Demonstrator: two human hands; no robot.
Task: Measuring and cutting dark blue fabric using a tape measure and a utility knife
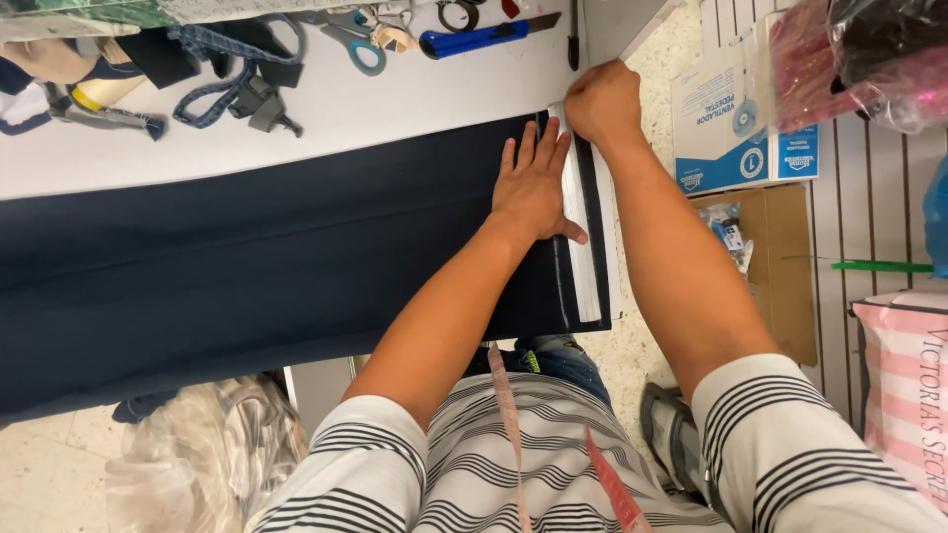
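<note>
A wide piece of dark navy fabric point(247, 257) lies across a white table point(395, 99). A long white ruler point(583, 247) rests along the fabric's right edge. My left hand point(533, 183) lies flat, fingers spread, on the fabric and presses against the ruler's left side. My right hand point(602, 99) is closed in a fist at the ruler's far end, by the fabric's corner; whatever it grips is hidden inside the fist. A pink measuring tape point(513, 434) hangs down my striped shirt.
Scissors point(360, 39), a blue utility knife point(474, 38), straps and buckles point(237, 84) lie at the table's far edge. Right of the table are a blue-and-white box point(736, 118), a cardboard box point(780, 257) and a pink striped bag point(908, 395). A plastic bag point(207, 454) sits on the floor.
</note>
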